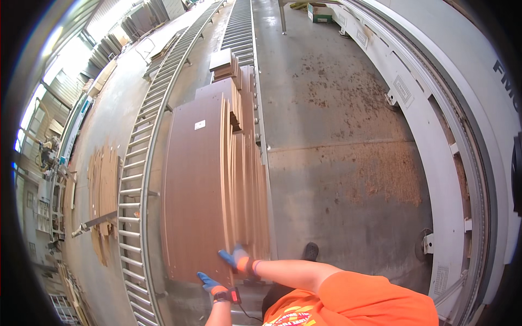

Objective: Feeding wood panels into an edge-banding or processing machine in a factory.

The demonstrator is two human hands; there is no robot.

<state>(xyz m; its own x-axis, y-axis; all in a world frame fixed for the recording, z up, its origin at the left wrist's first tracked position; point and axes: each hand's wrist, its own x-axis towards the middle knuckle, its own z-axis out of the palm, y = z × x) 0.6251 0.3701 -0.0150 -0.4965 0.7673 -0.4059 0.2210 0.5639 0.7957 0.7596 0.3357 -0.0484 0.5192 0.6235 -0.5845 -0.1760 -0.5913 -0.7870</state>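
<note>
A large brown panel with a small white label lies on top of a stack of similar panels, whose pale edges show along the right side. My left hand, in a blue and orange glove, holds the panel's near edge close to its right corner. Farther up, my right hand grips the same panel's right long edge, the thumb side over the top face and the other fingers at the edge. Those fingers are blurred by motion. A dark band with a red device and a cable sits by my left wrist.
Smaller brown boards are piled at the stack's far end. A roller conveyor runs along the left, with flattened cardboard beyond it. Brown dust covers part of the floor on the right, before a long white machine.
</note>
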